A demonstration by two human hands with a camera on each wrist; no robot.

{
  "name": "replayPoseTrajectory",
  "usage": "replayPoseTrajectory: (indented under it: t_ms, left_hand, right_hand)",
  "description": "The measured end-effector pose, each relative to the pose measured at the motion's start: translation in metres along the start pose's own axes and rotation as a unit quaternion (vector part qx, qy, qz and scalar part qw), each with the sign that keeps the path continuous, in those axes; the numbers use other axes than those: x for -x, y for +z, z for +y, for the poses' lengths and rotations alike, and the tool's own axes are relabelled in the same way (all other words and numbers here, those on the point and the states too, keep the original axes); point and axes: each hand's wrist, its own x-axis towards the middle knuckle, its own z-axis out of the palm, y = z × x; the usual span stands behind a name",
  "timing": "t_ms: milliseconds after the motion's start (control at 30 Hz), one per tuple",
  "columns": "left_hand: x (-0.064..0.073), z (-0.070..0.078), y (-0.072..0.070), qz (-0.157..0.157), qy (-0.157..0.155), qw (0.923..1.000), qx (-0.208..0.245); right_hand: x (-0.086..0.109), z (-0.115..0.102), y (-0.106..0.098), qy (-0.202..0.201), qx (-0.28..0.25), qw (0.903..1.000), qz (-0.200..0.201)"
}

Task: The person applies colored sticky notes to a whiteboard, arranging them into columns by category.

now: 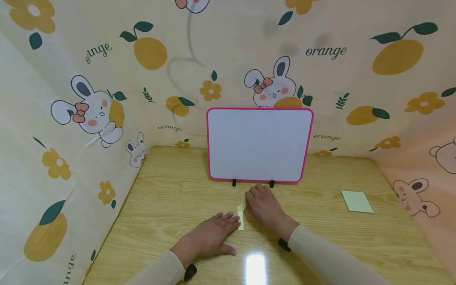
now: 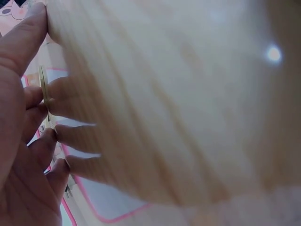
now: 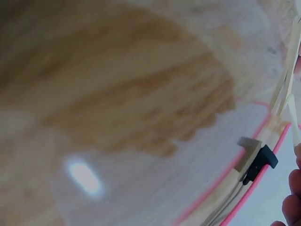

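A narrow pale-yellow sticky note pad [image 1: 240,225] lies on the table in front of the whiteboard. My left hand [image 1: 210,236] rests flat beside it, fingers extended, and the fingertips touch the pad's left side. In the left wrist view the pad [image 2: 43,87] appears edge-on by those fingertips. My right hand [image 1: 265,206] is at the pad's far end with curled fingers. It pinches the top sticky note [image 1: 242,206], which slants up off the pad. In the right wrist view this lifted sheet [image 3: 293,117] reaches to the fingers at the right edge.
A whiteboard [image 1: 260,144] with a pink frame stands on small black feet at the back of the table [image 1: 171,190]. A pale-green square note pad [image 1: 357,201] lies on the right. Patterned cloth [image 1: 231,47] walls in the table at the back and sides.
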Motion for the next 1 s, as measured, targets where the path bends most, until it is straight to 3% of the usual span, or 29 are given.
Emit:
replayPoseTrajectory:
  t_ms: [400, 633, 1000]
  left_hand:
    - [0.0, 0.0, -0.001, 0.001, 0.001, 1.0, -0.004]
    - [0.001, 0.0, -0.002, 0.007, 0.004, 1.0, 0.001]
    - [0.0, 0.0, -0.003, -0.005, -0.008, 0.9998, 0.019]
  right_hand:
    - [-0.004, 0.005, -0.001, -0.001, 0.029, 0.9995, 0.009]
    - [-0.006, 0.013, 0.001, -0.005, 0.023, 0.9987, 0.046]
    - [-0.01, 0.02, -0.005, 0.038, 0.012, 0.9972, 0.064]
